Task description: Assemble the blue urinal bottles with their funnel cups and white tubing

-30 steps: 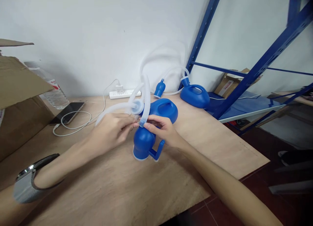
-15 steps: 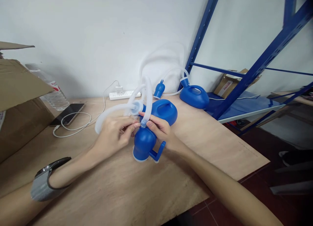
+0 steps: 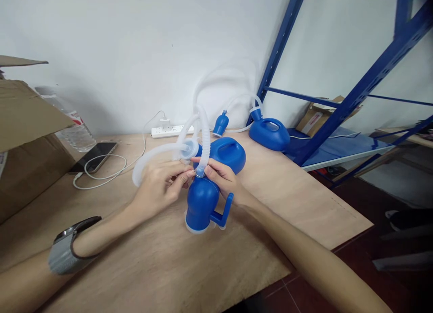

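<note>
A blue plastic cup-like piece [image 3: 202, 202] with a side handle hangs between my hands, its white-rimmed wide end down. A translucent corrugated hose [image 3: 205, 139] meets its narrow neck. My left hand [image 3: 165, 180] pinches a thin metal ring or wire [image 3: 199, 173] at that neck. My right hand [image 3: 225, 177] grips the hose end where it joins the neck, thumb and forefinger pressed to it. Behind them a blue bottle [image 3: 232, 154] lies on its side, with a translucent cap [image 3: 188, 149] and hose at its mouth.
Left are a cardboard box [image 3: 34, 168], a water bottle [image 3: 76, 130], a phone [image 3: 96, 156] and a white cable. A power strip [image 3: 171, 131] lies by the wall. Another blue bottle [image 3: 270, 135] and small blue piece [image 3: 221, 123] stand back right, near a blue shelf frame [image 3: 358, 85].
The blue cup-like piece has tilted and shifted slightly toward me and to the right. Both hands keep their hold at its neck and have barely moved.
</note>
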### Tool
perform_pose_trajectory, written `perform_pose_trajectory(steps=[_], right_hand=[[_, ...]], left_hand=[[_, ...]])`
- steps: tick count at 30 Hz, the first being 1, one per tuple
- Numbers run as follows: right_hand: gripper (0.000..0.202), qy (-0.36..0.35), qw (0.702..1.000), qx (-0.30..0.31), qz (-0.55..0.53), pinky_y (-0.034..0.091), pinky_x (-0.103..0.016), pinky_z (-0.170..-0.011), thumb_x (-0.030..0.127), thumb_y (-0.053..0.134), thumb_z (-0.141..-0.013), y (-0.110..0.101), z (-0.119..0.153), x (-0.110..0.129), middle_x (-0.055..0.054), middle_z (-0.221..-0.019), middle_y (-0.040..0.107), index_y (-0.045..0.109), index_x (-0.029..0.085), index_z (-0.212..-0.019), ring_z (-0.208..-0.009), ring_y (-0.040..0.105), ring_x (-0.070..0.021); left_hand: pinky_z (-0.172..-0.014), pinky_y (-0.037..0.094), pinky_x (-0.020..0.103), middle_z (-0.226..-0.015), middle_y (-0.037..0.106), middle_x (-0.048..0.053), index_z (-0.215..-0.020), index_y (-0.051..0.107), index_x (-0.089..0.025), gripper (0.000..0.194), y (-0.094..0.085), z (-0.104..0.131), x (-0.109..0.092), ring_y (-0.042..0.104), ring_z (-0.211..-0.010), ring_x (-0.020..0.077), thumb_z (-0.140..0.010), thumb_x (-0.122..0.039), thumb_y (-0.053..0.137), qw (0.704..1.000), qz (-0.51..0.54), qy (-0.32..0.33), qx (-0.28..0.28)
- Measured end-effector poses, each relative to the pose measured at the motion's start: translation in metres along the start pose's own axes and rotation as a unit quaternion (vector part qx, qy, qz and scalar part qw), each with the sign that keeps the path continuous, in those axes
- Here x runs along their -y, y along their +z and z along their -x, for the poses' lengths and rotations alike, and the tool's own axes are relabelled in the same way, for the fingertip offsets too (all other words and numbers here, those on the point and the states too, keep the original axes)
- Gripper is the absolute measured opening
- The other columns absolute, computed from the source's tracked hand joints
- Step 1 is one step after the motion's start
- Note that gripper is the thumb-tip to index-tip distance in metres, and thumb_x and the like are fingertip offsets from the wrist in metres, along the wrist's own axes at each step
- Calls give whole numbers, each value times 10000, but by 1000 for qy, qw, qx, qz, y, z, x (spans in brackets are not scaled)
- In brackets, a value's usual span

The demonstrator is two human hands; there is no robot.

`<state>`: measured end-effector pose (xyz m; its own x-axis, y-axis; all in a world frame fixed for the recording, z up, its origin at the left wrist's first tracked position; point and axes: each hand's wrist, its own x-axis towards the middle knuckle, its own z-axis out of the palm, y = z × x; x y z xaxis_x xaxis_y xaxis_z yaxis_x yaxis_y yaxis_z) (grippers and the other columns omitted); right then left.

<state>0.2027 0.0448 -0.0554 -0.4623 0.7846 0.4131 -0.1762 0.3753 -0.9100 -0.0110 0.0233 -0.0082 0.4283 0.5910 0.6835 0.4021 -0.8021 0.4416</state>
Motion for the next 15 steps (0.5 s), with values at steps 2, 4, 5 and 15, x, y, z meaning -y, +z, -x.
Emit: perform_pose_trajectory(steps=[2,4,5,15], right_hand=[[478,-10,1000,-7,-4,545,-397,-1147,583,641,-1042,2,0,1,-39,-1316,761,712,305,-1425,-1208,722,-229],[431,-20,1000,-20,0,527,-389,-1170,560,668,-1033,5,0,4,-32,-1320,763,740,312,-1379,-1264,701,-231],[422,-21,999,-25,2,527,-388,-1170,561,678,-1026,6,-1,6,-32,-1312,768,752,311,-1359,-1273,698,-232],[296,-52,995,-79,38,594,-391,-1057,544,800,-932,6,-4,17,-45,-1146,821,877,297,-1076,-1160,748,-248]], left_hand=[[-568,539,177,-741,783,-19,-824,760,-196,232,1,0,-1,727,-659,119,-1011,-200,622,1000,-20,3,-13],[-581,537,192,-748,785,-16,-849,766,-193,215,1,-1,-2,719,-659,121,-1008,-199,622,999,-41,6,-27],[-581,535,199,-746,783,-15,-861,770,-191,213,2,-1,-2,710,-651,122,-1009,-204,617,998,-49,5,-33],[-485,485,173,-737,778,-7,-833,745,-188,267,6,1,-5,699,-610,121,-1025,-274,581,997,-57,-47,-35]])
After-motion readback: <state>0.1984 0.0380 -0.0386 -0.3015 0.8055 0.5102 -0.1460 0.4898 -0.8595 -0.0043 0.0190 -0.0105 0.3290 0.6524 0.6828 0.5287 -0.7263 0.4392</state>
